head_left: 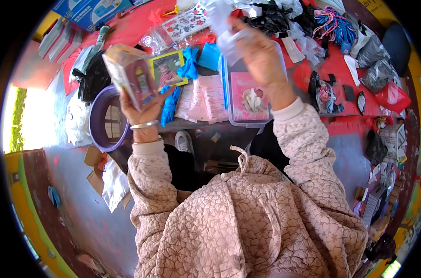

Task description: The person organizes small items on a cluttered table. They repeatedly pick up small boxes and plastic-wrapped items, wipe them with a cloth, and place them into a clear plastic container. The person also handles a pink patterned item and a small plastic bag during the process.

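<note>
A small box with a pink and yellow front [141, 81] rests in my left hand [143, 112], whose fingers support it from below and behind, over the table's near left edge. My right hand [261, 58] is raised over a clear plastic tub [250, 123] and pinches a crumpled, whitish see-through plastic bag [225, 34], blurred by motion. Inside the tub lie a pink square [238, 83] and a crumpled white piece [253, 99]. Between my hands are a yellow-framed picture [169, 68], blue tied bundles [189, 62] and pale pink packets [207, 97].
A purple bucket [95, 125] stands at the table's left edge beside a black bag [91, 78]. Black and grey plastic bags [375, 53] and blue-pink cords [333, 23] crowd the far right. On the floor at left lies an opened cardboard box [95, 178] with white cloth [114, 183].
</note>
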`<state>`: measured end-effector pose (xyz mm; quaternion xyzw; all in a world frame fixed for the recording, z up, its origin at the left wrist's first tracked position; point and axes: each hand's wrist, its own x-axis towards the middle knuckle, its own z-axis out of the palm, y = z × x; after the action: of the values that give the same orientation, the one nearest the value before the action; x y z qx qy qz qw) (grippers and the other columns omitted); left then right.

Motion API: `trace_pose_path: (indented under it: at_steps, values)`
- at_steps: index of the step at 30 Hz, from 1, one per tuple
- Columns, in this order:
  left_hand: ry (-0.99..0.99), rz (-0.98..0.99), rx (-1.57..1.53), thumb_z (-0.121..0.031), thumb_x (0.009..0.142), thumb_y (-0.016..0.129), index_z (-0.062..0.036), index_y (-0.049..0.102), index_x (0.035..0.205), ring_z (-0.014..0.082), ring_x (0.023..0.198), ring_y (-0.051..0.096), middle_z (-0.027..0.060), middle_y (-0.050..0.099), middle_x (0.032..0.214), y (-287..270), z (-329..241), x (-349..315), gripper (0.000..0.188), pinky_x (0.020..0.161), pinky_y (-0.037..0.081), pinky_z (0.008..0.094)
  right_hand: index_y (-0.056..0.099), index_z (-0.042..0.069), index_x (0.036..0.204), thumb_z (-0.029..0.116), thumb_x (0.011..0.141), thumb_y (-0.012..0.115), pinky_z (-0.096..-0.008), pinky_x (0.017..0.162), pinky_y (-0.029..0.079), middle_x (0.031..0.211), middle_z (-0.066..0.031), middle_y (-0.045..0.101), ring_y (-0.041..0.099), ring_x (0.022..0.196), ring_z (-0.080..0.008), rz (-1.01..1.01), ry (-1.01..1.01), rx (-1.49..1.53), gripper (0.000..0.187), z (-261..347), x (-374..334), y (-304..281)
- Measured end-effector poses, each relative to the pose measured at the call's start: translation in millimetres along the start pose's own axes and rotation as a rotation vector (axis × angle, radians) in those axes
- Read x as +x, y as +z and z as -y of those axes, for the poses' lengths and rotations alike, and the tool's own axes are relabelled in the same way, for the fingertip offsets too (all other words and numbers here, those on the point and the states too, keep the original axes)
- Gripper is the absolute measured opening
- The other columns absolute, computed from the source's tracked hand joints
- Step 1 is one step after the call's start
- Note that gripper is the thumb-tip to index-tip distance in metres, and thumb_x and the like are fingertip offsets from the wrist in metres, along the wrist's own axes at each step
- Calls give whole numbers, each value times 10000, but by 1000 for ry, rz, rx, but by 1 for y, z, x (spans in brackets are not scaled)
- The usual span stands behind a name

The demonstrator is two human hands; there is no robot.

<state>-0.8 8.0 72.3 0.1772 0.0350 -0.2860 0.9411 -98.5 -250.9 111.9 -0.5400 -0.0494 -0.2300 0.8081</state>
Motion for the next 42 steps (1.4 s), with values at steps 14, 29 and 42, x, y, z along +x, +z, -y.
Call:
trace_pose_path:
  at_steps: [14, 29, 42]
  values:
    - [19, 253, -281, -354, 648, 661, -86, 528, 1108, 254, 1010, 491, 87, 547, 1096, -9, 35, 59, 549, 956, 329, 416, 581, 4, 731, 48, 645, 604, -387, 887, 402, 1266, -181, 410, 469, 1092, -330, 498, -401, -971, 99, -55, -39, 38]
    - [87, 184, -176, -203, 709, 627, -65, 512, 1097, 263, 929, 585, 98, 598, 1023, 4, 12, 25, 428, 876, 438, 416, 583, 25, 767, 163, 797, 540, -264, 663, 460, 966, -131, 601, 594, 806, -199, 61, 319, -476, 148, -51, -30, 19]
    - [22, 211, -114, -325, 735, 604, -95, 438, 1222, 294, 1119, 457, 100, 498, 1209, -9, 36, 49, 564, 964, 309, 526, 563, 81, 765, 122, 758, 617, -204, 401, 346, 595, -5, 537, 471, 435, -72, -190, 530, -128, 68, -60, 7, -22]
